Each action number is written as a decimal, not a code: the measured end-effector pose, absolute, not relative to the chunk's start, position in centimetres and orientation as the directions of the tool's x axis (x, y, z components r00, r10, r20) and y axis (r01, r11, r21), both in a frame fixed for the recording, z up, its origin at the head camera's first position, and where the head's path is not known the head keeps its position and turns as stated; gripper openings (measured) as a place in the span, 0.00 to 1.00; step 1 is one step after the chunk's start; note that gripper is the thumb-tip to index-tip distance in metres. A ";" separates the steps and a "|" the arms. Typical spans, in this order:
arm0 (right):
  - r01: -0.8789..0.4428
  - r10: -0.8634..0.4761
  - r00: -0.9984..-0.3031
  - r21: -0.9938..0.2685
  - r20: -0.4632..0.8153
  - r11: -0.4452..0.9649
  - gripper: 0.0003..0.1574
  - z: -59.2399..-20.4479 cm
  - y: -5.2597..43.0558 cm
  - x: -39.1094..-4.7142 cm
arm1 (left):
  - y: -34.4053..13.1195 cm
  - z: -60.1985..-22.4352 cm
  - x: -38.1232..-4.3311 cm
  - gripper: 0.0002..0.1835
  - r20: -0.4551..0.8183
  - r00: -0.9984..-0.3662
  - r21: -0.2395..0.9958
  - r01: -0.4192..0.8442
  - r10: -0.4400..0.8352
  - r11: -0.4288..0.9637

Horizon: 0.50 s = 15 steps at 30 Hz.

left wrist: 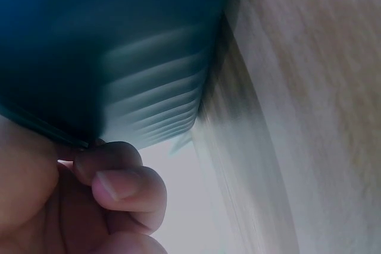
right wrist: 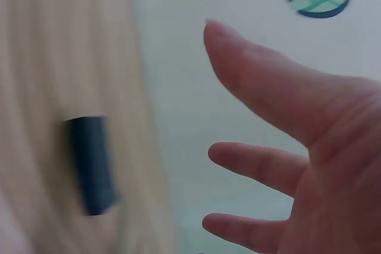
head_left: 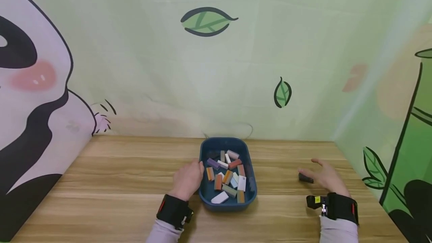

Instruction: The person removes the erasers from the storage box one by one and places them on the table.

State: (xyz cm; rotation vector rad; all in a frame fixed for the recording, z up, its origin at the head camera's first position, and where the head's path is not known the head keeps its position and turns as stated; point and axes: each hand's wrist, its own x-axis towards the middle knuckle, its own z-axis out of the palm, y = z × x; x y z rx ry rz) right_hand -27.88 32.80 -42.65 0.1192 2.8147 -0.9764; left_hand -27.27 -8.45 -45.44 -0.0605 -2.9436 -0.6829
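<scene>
Table [head_left: 118,183]: wood-grain top, matt, smooth, pale brown.
Tray [head_left: 204,194]: dark blue plastic, faint sheen, ribbed outside wall.
Blocks [head_left: 227,177]: hard, matt, in many colours.
Dark block [head_left: 305,177]: matt, smooth.
Backdrop [head_left: 236,66]: printed cloth, slightly creased.
Wrist straps [head_left: 173,210]: black fabric.

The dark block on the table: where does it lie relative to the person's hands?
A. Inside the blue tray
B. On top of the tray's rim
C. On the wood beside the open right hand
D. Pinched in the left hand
C: the dark block lies on the table beside the right hand, whose fingers are spread and hold nothing; the left hand grips the blue tray.
</scene>
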 end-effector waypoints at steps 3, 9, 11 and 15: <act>0.078 0.008 -0.993 -0.606 -0.117 0.792 0.62 -41.1 32.4 -27.4 | -8.5 -45.4 -27.1 0.16 0.123 -0.992 0.438 0.064 0.011 0.897; -0.051 -0.003 -0.996 -0.544 0.088 0.837 0.57 -38.0 31.0 -26.3 | -8.5 -45.4 -27.2 0.16 0.129 -0.992 0.432 0.072 0.017 0.899; -0.086 -0.011 -0.990 -0.537 0.141 0.839 0.56 -37.0 30.3 -25.8 | -8.5 -45.4 -27.2 0.16 0.136 -0.991 0.428 0.074 0.017 0.901; -0.123 -0.027 -0.983 -0.539 0.182 0.833 0.55 -35.0 28.3 -24.8 | -8.5 -45.5 -27.1 0.16 0.150 -0.989 0.424 0.076 0.012 0.902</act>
